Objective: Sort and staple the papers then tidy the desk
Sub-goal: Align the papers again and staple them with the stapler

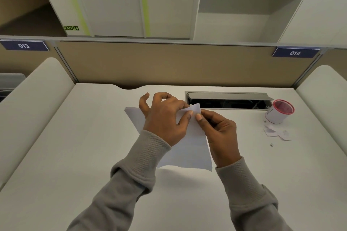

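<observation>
White papers (189, 148) lie in the middle of the white desk (75, 155), their far right corner lifted off the surface. My left hand (163, 118) rests over the sheets and pinches that raised corner with its fingertips. From the right, my right hand (219, 129) pinches the same corner, thumb on top. Both hands cover the upper part of the papers. No stapler is in view.
A white cup with a red rim (278, 111) stands at the right, with torn paper scraps (276, 133) in front of it. An open cable tray (229, 100) is set into the desk behind the hands. Beige partition panels (169, 62) close off the back.
</observation>
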`<state>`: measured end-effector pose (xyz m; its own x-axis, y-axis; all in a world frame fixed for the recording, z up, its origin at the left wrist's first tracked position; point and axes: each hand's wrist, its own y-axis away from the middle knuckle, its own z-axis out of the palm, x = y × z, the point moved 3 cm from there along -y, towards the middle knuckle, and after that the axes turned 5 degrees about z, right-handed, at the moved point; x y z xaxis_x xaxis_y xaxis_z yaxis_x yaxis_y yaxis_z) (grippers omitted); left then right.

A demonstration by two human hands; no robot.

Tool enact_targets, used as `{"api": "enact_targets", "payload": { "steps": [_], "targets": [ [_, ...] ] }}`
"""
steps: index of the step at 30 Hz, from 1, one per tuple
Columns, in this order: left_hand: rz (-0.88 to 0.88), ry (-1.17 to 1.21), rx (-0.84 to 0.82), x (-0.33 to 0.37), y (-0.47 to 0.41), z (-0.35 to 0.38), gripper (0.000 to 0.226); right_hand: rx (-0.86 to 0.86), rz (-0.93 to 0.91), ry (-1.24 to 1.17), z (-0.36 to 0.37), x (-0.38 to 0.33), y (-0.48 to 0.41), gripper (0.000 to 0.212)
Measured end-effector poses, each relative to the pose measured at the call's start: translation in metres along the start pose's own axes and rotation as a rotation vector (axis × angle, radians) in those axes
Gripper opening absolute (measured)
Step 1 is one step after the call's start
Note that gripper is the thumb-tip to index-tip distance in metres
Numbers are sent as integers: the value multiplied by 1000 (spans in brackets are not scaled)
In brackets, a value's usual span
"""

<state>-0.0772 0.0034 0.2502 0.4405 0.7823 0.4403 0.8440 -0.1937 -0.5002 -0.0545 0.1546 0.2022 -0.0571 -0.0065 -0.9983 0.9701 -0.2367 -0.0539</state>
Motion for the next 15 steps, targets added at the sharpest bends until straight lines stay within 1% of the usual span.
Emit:
{"api": "enact_targets", "payload": {
  "steps": [5,8,10,12,15],
  "targets": [
    [-27,8,60,5,-2,0,23,73,10,-77,0,0,1,28],
    [5,39,226,9,1,-4,33,115,10,-150,1,-2,2,27],
    [43,97,314,16,6,-4,35,138,7,-195,4,-5,3,26],
    [42,168,304,25,12,-2,35,161,0,-235,7,-8,5,25],
    [13,272,262,37,17,0,38,186,-31,-266,13,-14,8,33]
  ]
}}
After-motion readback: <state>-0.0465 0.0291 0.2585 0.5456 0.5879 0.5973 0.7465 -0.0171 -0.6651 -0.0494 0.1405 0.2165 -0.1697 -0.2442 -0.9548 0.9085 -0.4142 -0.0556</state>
